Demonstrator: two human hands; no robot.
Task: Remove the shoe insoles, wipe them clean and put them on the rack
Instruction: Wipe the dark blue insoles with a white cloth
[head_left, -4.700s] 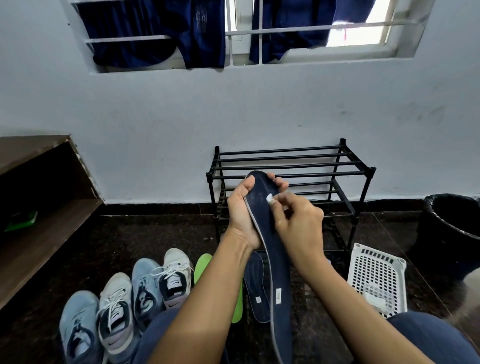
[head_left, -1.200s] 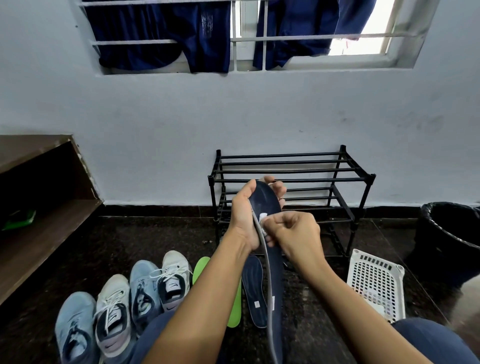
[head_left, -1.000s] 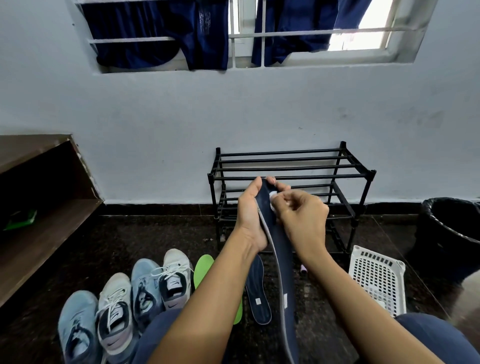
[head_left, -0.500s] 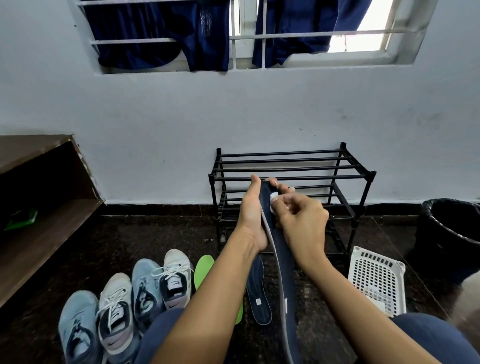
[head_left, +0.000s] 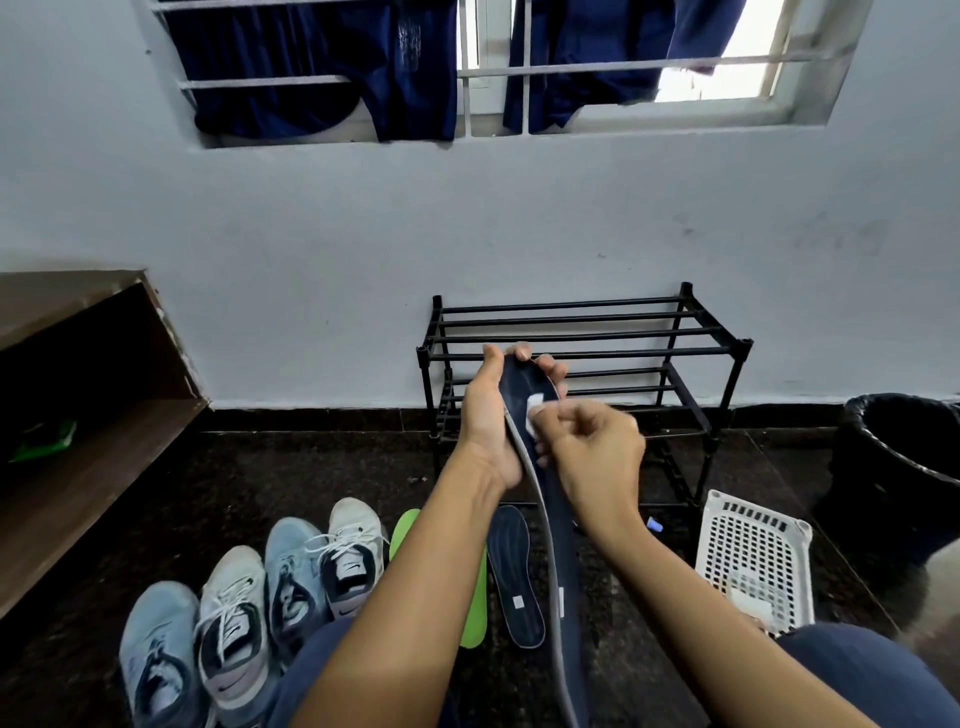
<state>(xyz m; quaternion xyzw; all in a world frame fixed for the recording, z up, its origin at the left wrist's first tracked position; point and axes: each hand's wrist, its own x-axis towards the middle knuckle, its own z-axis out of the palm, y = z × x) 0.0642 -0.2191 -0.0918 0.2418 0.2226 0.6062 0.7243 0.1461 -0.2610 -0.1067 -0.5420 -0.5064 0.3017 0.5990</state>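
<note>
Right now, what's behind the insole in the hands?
The left hand grips the insole from behind, fingertips showing over its top edge. Past it stands the black rack. Part of the rack's lower shelves is hidden by it.

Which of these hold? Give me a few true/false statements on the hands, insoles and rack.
1. The left hand grips the held insole near its top end. True.
2. The right hand pinches a white wipe against that insole. True.
3. The rack already carries two insoles. False: none is on it; the green insole and a second navy insole lie on the floor.
4. Four shoes stand at lower left. True.
5. The basket is left of the shoes. False: it is on the right, by the bin.
</note>
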